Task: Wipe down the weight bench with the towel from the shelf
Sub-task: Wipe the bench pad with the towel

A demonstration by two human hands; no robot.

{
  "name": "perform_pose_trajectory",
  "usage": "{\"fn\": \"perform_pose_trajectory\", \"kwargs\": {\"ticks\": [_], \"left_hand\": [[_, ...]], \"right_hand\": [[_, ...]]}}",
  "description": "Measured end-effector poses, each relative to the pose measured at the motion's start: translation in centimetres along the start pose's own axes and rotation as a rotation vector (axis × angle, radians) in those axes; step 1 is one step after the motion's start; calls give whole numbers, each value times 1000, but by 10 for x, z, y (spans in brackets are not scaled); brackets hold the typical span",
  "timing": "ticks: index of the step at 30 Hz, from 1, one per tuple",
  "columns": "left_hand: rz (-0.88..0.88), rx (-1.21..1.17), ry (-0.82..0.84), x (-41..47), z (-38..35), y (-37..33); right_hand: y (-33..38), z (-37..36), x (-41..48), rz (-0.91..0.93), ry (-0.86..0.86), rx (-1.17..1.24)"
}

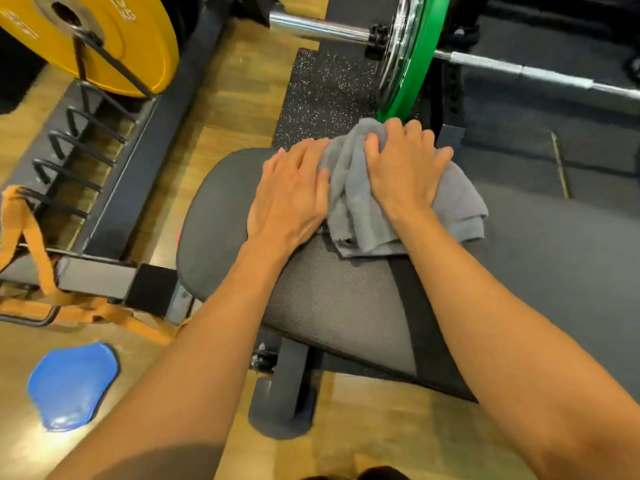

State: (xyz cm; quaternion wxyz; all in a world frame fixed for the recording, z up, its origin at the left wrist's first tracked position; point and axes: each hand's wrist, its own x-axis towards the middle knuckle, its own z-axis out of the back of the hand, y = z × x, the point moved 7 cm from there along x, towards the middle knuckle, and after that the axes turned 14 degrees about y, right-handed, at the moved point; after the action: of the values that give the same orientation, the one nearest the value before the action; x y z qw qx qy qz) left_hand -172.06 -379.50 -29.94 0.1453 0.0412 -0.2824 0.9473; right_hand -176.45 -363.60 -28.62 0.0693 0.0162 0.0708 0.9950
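Observation:
A crumpled grey towel (356, 209) lies on the far end of the dark padded weight bench (332, 299). My right hand (405, 168) presses down on the towel with its fingers bunching the cloth. My left hand (294, 192) lies flat beside it, fingers spread, its thumb side on the towel's left edge and its palm on the bench pad. Both forearms reach across the pad from the near side.
A barbell (322, 29) with a green plate (412, 64) hangs just beyond the bench end. A yellow plate (114, 39) sits on a rack (104, 188) at the left. Orange straps (38, 258) and a blue disc (72, 382) lie on the wooden floor.

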Motion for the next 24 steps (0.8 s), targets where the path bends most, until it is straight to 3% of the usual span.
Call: {"fn": "perform_pose_trajectory", "kwargs": {"ticks": [3, 7, 16, 19, 24], "left_hand": [[19, 2, 47, -2, 7, -8], [76, 1, 101, -5, 4, -5], [188, 105, 175, -4, 36, 27], [195, 69, 157, -6, 46, 47], [195, -283, 24, -2, 42, 68]], "right_hand": [[4, 4, 10, 25, 72, 76], [-9, 10, -59, 67, 57, 192], [0, 15, -201, 204, 40, 51], [18, 9, -167, 177, 4, 3], [86, -10, -19, 119, 15, 12]]}}
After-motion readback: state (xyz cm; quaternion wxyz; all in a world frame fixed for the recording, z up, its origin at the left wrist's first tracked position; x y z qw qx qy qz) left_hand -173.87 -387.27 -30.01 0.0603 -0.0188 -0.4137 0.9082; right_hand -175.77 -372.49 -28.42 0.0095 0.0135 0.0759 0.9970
